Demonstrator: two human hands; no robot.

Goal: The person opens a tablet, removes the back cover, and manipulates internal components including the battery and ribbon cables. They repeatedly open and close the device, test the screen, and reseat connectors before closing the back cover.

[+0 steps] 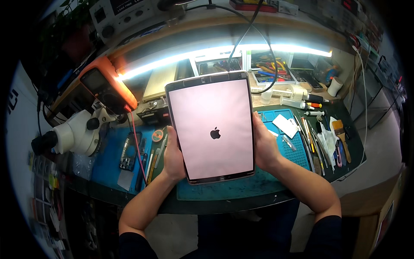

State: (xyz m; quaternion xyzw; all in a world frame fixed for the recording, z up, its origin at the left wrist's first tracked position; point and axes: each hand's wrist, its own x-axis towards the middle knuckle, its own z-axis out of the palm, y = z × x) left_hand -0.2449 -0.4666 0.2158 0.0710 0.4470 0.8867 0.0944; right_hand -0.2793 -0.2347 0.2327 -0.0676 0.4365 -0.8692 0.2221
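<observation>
A tablet (pixel 211 151) is held upright above the bench, its lit screen pale pink with a small dark logo in the middle. Dark bands with small exposed parts show along its top and bottom edges. My left hand (pixel 174 157) grips the tablet's left edge, thumb along the side. My right hand (pixel 266 144) grips the right edge in the same way; the fingers of both hands are mostly hidden behind the tablet. A blue mat (pixel 293 154) lies behind my right hand, with a white card (pixel 284 125) on it.
A microscope (pixel 75 134) and orange multimeter (pixel 103 86) stand at left, near a phone-sized opened device (pixel 128 151). Brushes and tweezers (pixel 321 146) crowd the right. A tray of tools (pixel 269 69) sits behind the tablet, under a strip light (pixel 164 60). Cables hang overhead.
</observation>
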